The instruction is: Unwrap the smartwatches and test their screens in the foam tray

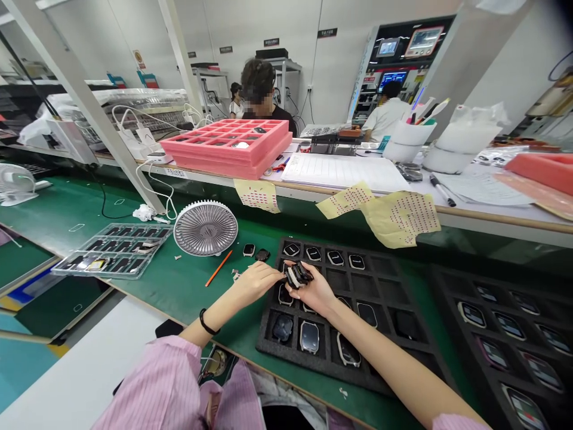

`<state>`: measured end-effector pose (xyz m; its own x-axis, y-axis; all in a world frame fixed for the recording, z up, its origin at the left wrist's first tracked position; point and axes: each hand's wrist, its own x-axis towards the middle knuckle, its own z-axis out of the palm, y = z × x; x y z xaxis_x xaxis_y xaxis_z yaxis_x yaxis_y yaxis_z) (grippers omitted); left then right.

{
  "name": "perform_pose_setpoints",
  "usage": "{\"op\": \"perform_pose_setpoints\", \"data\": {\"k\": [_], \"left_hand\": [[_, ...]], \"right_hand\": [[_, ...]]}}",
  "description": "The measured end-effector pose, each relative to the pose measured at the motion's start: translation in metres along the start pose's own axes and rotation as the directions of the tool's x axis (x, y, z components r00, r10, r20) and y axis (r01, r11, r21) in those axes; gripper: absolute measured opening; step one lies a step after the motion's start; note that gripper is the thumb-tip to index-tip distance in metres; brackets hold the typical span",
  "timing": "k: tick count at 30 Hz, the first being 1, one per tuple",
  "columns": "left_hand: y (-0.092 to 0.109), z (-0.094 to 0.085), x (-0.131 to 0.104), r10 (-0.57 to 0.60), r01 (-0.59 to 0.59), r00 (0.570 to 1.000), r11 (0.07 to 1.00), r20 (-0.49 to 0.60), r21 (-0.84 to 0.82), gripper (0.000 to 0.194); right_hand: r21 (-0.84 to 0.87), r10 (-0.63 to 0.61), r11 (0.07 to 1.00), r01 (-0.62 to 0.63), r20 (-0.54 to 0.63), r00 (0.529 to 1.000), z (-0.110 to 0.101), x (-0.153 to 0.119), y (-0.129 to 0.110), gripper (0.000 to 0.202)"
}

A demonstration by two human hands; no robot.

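A small stack of dark and silver smartwatch cases [297, 275] sits in the curled fingers of my right hand [317, 292], above a black foam tray [290, 352]. My left hand [259, 280] reaches in from the left, fingers closed together, their tips against the left side of the stack. What those fingertips pinch is too small to make out. Watch cases lie in several tray pockets below, among them a silver one [309, 337] and a dark round-faced one [282, 328]. Two more, a square watch [249, 249] and a dark watch [262, 255], rest on the green mat behind my left hand.
A white fan [206, 228] and an orange stick [219, 268] are left of my hands, beside a clear compartment tray [114, 251]. Another foam tray [481, 334] holds watches on the right. A shelf with a pink foam box [228, 149] runs behind; a person sits beyond.
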<state>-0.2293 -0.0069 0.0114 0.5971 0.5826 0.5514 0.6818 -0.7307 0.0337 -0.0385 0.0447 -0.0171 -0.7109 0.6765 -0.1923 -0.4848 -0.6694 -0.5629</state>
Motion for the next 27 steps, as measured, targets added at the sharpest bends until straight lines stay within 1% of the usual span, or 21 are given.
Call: {"op": "perform_pose_setpoints", "data": {"k": [3, 9, 12, 14, 17, 19, 21, 24, 25, 27], "left_hand": [[-0.001, 0.001, 0.000, 0.030, -0.030, 1.000, 0.999, 0.003, 0.024, 0.020], [-0.002, 0.008, -0.003, 0.049, -0.051, 0.998, 0.997, 0.041, 0.052, 0.024], [-0.001, 0.007, 0.000, 0.051, -0.052, 0.997, 0.999, 0.057, 0.004, 0.024], [-0.002, 0.003, 0.003, 0.039, -0.031, 0.996, 0.996, 0.085, -0.089, 0.021], [-0.005, -0.005, 0.008, -0.014, 0.048, 0.993, 0.955, 0.116, -0.294, 0.017], [-0.005, -0.009, 0.011, -0.063, 0.117, 0.988, 0.897, 0.138, -0.426, 0.016], [-0.005, -0.010, 0.012, -0.118, 0.200, 0.976, 0.823, 0.184, -0.531, 0.020], [-0.005, -0.011, 0.013, -0.184, 0.318, 0.944, 0.725, 0.273, -0.611, 0.032], [-0.006, -0.011, 0.013, -0.191, 0.342, 0.935, 0.712, 0.300, -0.613, 0.034], [-0.007, -0.012, 0.014, -0.180, 0.369, 0.918, 0.715, 0.354, -0.594, 0.036]], "right_hand": [[0.006, 0.007, 1.000, -0.007, 0.021, 1.000, 0.000, 0.000, 0.001, 0.031], [-0.015, 0.009, 1.000, -0.009, 0.030, 1.000, 0.000, 0.002, 0.004, 0.031], [-0.026, 0.002, 1.000, -0.001, 0.030, 1.000, -0.001, 0.002, 0.004, 0.031], [-0.032, 0.011, 0.999, -0.010, 0.039, 0.999, -0.001, 0.001, 0.003, 0.031], [-0.057, 0.073, 0.996, -0.067, 0.103, 0.992, -0.002, 0.000, 0.003, 0.031], [-0.096, 0.131, 0.989, -0.117, 0.162, 0.978, -0.002, 0.000, 0.004, 0.031], [-0.144, 0.185, 0.977, -0.157, 0.208, 0.960, -0.001, -0.001, 0.006, 0.032], [-0.198, 0.239, 0.961, -0.193, 0.242, 0.940, -0.001, -0.002, 0.009, 0.034], [-0.212, 0.253, 0.956, -0.202, 0.249, 0.935, -0.002, -0.003, 0.010, 0.034], [-0.232, 0.277, 0.948, -0.219, 0.255, 0.926, -0.002, -0.002, 0.012, 0.035]]}}
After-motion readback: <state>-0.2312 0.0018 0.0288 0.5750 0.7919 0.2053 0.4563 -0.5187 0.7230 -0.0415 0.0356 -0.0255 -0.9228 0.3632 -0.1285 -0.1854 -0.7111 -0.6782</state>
